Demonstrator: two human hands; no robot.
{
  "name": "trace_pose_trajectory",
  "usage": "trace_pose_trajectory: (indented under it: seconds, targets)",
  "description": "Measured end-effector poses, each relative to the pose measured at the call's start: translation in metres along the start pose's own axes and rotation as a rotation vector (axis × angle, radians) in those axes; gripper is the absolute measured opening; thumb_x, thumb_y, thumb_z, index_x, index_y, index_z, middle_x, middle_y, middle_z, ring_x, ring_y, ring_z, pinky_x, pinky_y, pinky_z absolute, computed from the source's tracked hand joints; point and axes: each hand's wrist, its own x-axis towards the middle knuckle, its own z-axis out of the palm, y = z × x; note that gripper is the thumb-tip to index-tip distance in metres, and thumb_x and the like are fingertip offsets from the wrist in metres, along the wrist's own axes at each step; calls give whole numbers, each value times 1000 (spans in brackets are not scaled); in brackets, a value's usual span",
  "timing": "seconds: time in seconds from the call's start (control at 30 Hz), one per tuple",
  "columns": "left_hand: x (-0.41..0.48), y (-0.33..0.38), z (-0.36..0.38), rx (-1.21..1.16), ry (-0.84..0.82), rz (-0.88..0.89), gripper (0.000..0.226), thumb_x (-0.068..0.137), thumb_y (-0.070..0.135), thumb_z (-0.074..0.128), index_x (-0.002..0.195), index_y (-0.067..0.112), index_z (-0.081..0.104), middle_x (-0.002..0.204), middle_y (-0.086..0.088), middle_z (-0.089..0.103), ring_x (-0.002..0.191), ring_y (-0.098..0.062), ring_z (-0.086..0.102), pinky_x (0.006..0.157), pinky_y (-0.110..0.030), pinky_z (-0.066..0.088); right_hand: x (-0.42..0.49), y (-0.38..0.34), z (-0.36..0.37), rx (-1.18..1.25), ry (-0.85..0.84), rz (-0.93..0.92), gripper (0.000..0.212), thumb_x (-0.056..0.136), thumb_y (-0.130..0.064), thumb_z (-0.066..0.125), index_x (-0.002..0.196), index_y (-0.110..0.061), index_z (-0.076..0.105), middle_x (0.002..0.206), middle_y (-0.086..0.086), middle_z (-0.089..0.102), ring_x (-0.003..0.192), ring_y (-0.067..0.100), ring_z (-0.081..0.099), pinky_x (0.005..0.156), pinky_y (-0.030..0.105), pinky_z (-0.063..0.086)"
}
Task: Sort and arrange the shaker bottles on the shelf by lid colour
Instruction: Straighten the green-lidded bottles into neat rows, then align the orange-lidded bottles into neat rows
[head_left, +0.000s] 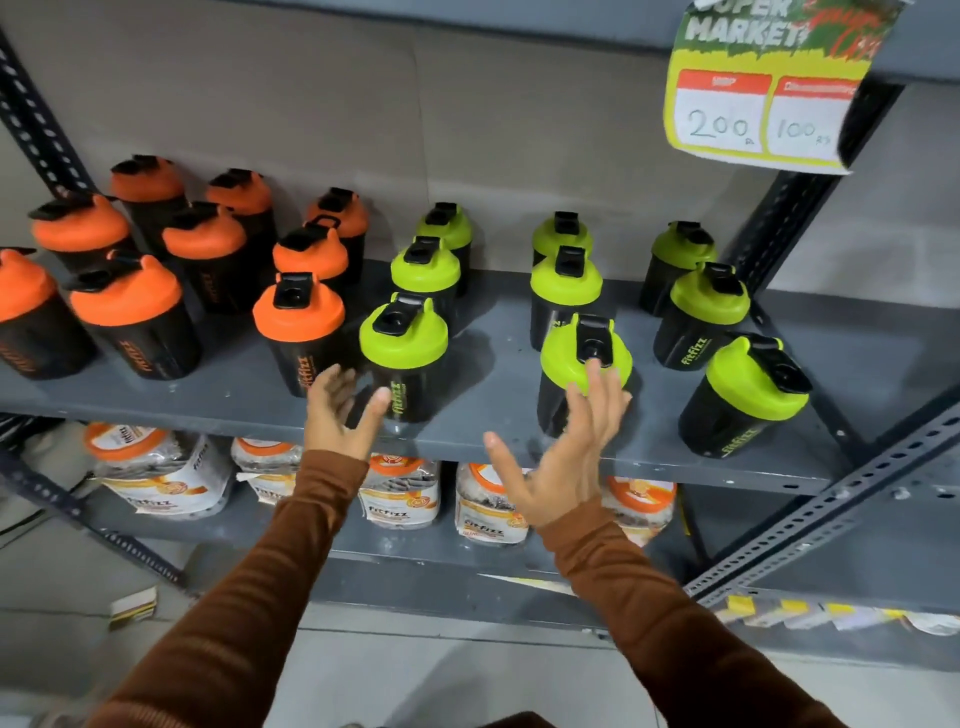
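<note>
— What fills the view?

— A grey metal shelf (498, 441) carrying black shaker bottles: orange-lidded bottles (127, 296) grouped left, green-lidded bottles (709, 299) in three front-to-back rows right.

— And below?

— A lower shelf of clear jars (400, 493).

— The hands?

— Both in brown sleeves, each grip released, holding nothing. The left hand (337, 410) is beside the front green-lidded bottle (402, 338); the right hand (566, 457) is spread before another front bottle (584, 364).
</note>
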Motion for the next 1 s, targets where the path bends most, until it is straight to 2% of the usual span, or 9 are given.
trace_pose_trajectory:
  seconds: [0.1,0.17,0.3,0.37,0.57,0.67,0.8,0.87,1.0]
  targets:
    - [1,0,-24,17,274,80,32,82,19,62,106,12,43,92,-2,53,82,-9,52,75,-4,40,6,-25,31,158,-101,-28,70,76,-35,66,128,-7,29,141,16,30,138,32,18,115,48,16]
    - [16,-2,-42,73,320,59,43,78,16,68,110,5,42,98,-10,50,84,-16,51,82,-17,42,8,-37,53,271,-216,170,74,75,-30,69,133,-9,28,141,13,31,136,25,24,115,40,22]
    - [58,-4,-62,207,103,-65,88,61,8,81,131,-4,27,134,-25,38,122,-32,40,107,-42,32,10,-47,92,374,-386,641,98,64,-17,82,139,-9,19,144,15,27,135,28,28,112,48,27]
    - [73,-6,-67,237,-15,-75,95,56,9,85,131,-1,28,137,-23,39,125,-32,41,108,-47,32,11,-48,105,405,-406,771,106,58,-13,85,140,-7,17,144,17,27,133,27,31,111,47,29]
    - [101,-13,-79,351,-177,-78,65,53,21,86,108,4,56,113,-20,63,102,-30,60,94,-41,47,7,-46,124,317,-382,890,102,52,-15,88,134,-15,28,132,9,52,117,22,51,103,36,40]
    - [105,-19,-89,319,-224,-85,62,53,23,86,106,9,57,109,-17,66,92,-23,62,85,-31,47,7,-46,128,254,-362,904,91,53,-17,87,129,-16,36,125,9,58,113,24,54,100,38,43]
    - [110,-26,-104,286,-291,-68,66,53,22,86,110,11,55,113,-14,63,94,-20,60,86,-31,47,8,-47,128,181,-365,918,84,53,-21,87,123,-16,41,115,2,61,109,21,56,92,26,40]
    - [112,-29,-108,283,-329,-76,70,54,23,86,114,11,53,117,-14,61,99,-22,59,91,-36,48,7,-48,128,218,-351,943,81,53,-18,87,121,-17,42,110,-2,59,108,22,56,94,31,43]
    - [111,-29,-117,259,-386,-79,70,54,22,86,114,11,52,120,-14,59,99,-20,58,91,-35,48,6,-50,129,264,-331,984,80,55,-9,85,122,-12,41,120,10,59,110,28,56,100,48,44]
